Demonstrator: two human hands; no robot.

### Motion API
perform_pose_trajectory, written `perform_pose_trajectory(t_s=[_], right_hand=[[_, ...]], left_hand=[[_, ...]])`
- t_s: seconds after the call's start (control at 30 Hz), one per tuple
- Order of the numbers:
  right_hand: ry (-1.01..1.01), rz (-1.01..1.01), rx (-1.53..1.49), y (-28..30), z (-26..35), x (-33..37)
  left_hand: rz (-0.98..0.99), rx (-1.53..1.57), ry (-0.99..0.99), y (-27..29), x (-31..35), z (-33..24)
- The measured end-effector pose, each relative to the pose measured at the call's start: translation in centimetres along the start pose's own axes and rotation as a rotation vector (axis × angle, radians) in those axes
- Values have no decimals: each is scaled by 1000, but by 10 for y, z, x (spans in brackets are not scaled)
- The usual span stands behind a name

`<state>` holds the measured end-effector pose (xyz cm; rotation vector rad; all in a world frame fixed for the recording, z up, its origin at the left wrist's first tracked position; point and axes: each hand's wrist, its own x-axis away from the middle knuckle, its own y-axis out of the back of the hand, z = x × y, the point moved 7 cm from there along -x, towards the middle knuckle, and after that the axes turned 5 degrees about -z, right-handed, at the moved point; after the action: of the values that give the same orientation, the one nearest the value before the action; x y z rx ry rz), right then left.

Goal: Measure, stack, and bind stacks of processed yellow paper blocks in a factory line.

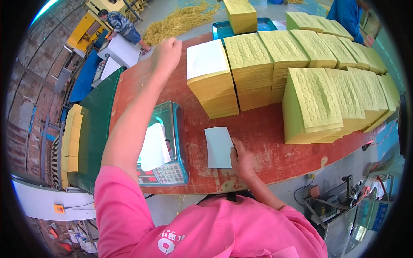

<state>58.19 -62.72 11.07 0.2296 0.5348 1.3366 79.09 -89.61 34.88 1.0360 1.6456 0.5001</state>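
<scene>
My left hand (167, 55) is raised at the far side of the red table, closed in a fist; nothing shows sticking out of it. It is up and to the left of a tall stack of yellow paper (213, 95) topped by a white sheet (206, 58). My right hand (243, 160) grips the right edge of a small white sheet of paper (218, 148) between thumb and fingers, low over the table. To the left, beneath my left forearm, a digital scale (174, 172) with a keypad carries a bright white sheet (155, 148) on its pan.
Several yellow embossed paper stacks (312, 101) fill the right side of the red wooden table (195, 174). A blue tray (221, 29) sits behind them. A green surface (97, 129) adjoins on the left. Two people work farther off, one in a camouflage top (122, 25), one in blue (346, 17).
</scene>
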Motion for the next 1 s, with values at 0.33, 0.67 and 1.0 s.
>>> perform_pose_trajectory(t_s=[0.33, 0.67, 1.0], right_hand=[[12, -9, 4, -7, -11, 3], [-23, 79, -206, 2, -15, 2], [-498, 371, -782, 19, -33, 40]], left_hand=[[541, -306, -191, -126, 1, -52], [606, -255, -110, -129, 21, -46], [605, -176, -102, -99, 72, -47]])
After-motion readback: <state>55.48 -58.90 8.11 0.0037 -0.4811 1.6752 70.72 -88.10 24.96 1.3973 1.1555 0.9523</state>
